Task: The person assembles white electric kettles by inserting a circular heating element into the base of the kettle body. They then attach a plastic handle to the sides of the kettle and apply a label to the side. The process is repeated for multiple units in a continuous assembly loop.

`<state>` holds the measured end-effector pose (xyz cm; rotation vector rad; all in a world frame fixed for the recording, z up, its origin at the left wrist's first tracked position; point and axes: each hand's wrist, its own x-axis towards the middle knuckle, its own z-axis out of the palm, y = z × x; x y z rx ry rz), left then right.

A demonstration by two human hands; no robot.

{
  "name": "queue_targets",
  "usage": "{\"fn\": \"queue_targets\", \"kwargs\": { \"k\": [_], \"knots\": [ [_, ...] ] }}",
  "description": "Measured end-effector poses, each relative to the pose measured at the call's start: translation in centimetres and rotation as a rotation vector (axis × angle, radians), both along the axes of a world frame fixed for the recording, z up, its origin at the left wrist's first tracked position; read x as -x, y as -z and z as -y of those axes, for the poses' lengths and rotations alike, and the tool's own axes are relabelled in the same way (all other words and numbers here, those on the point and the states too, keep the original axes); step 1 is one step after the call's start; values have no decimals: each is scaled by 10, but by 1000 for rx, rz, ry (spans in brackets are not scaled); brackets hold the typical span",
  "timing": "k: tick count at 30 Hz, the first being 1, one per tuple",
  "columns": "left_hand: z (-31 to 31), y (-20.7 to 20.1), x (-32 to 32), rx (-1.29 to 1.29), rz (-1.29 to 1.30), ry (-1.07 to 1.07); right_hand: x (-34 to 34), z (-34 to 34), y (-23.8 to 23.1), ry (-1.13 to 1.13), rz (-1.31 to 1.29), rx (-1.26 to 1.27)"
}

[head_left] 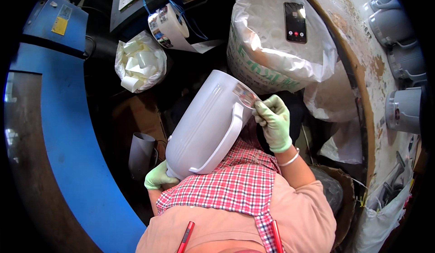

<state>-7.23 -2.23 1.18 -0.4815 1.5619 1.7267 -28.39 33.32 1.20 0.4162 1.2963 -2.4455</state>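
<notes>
A large pale grey plastic jug body (199,126) with a side handle lies tilted across my lap, its wide end pointing away from me. My left hand (159,177), in a pale green glove, grips its near lower end; part of the fingers is hidden behind the jug. At the far end, by the rim, a shiny printed sticker (244,94) lies against the wall. My gloved right hand (274,122) is closed, pinching the sticker's right edge between thumb and fingers. The handle (233,130) faces right, below the sticker.
A roll of labels (168,26) hangs ahead, beside a small bag of curled white scraps (140,62). A large plastic-lined sack (272,67) has a phone (295,22) on top. Several grey jugs (404,110) line the right-hand bench (362,71). A blue machine (63,139) borders the left.
</notes>
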Motion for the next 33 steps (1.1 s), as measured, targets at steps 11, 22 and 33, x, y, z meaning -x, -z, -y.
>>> {"fn": "queue_targets", "kwargs": {
  "k": [11,22,33],
  "knots": [
    [17,13,-19,-122,80,-107,10,12,12,-72,-36,-9],
    [21,16,-15,-142,102,-95,15,9,11,-53,-14,-12],
    [23,17,-13,-166,89,-111,20,8,20,-181,-104,-405]
  ]
}}
